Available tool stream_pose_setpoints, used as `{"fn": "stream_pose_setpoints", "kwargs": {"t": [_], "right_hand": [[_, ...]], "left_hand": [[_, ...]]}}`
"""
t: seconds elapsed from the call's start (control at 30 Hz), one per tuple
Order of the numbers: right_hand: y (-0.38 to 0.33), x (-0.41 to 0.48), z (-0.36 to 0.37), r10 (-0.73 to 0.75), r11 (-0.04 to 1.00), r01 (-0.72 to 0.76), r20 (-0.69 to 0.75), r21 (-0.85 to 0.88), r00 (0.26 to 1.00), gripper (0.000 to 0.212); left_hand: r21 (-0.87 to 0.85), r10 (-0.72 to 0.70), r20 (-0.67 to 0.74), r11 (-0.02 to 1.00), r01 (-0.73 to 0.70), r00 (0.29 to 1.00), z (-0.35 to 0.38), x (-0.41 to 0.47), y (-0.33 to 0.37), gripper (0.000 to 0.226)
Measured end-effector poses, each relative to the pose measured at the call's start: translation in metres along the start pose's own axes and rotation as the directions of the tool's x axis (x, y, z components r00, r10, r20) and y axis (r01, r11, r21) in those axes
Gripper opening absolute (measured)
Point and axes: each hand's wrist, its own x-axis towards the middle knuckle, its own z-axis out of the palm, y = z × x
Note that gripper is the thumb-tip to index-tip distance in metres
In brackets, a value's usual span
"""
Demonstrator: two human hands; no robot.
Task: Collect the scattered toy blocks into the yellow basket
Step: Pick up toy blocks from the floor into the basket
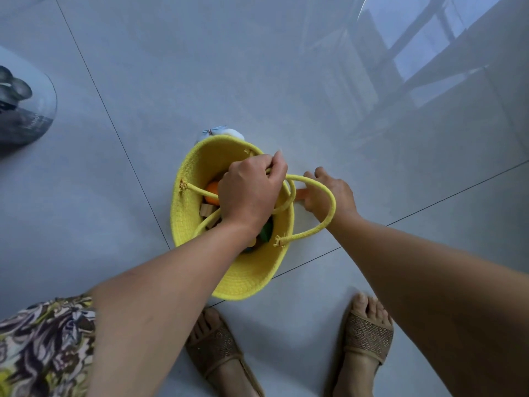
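The yellow basket (194,167) stands on the floor (372,138) with a round orange block (211,191), a wooden block (206,210) and a green block (266,232) inside, my left hand (249,190) grips its rope handle (290,196) above the opening, and just beside its right rim my right hand (332,196) curls its fingers round a loose orange block (300,193) on the floor.

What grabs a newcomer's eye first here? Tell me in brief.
The yellow basket stands out at the centre of the grey tiled floor, with coloured blocks inside. The left hand grips its rope handles above the opening. The right hand pinches an orange block on the floor just right of the basket.
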Motion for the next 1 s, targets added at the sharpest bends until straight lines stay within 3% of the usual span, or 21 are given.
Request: {"fn": "stream_pose_setpoints", "kwargs": {"t": [0.37,0.53,0.67,0.73,0.8,0.87,0.93,1.0], "right_hand": [[0.003,-0.013,-0.025,0.070,0.987,-0.046,-0.154,0.156,0.986,0.023],[-0.012,-0.033,-0.049,0.180,0.934,-0.077,-0.274,0.349,0.945,0.025],[-0.041,-0.055,-0.082,0.189,0.872,0.033,-0.399,0.488,0.897,0.035],[-0.056,-0.067,-0.100,0.175,0.790,0.133,-0.428,0.599,0.887,0.033],[-0.072,-0.076,-0.115,0.156,0.696,0.206,-0.425,0.688,0.892,0.028],[-0.085,-0.084,-0.122,0.110,0.665,0.238,-0.407,0.708,0.907,0.027],[-0.092,-0.088,-0.123,0.042,0.719,0.205,-0.337,0.664,0.941,0.026],[-0.093,-0.088,-0.120,-0.046,0.801,0.118,-0.136,0.588,0.990,0.020]], "left_hand": [[0.026,-0.028,-0.004,0.999,0.029,1.000,-0.024,-0.016,0.007,0.048],[0.062,-0.090,0.013,0.994,0.089,0.996,-0.059,-0.031,0.017,0.049],[0.103,-0.144,0.030,0.985,0.140,0.989,-0.083,-0.043,0.019,0.048],[0.127,-0.152,0.036,0.981,0.146,0.988,-0.093,-0.050,0.018,0.048],[0.147,-0.148,0.035,0.979,0.141,0.988,-0.102,-0.056,0.016,0.048],[0.165,-0.147,0.016,0.976,0.143,0.989,-0.108,-0.060,0.012,0.048],[0.171,-0.153,-0.020,0.973,0.154,0.988,-0.112,-0.059,0.008,0.048],[0.177,-0.142,-0.050,0.973,0.148,0.989,-0.115,-0.058,0.006,0.049]]}}
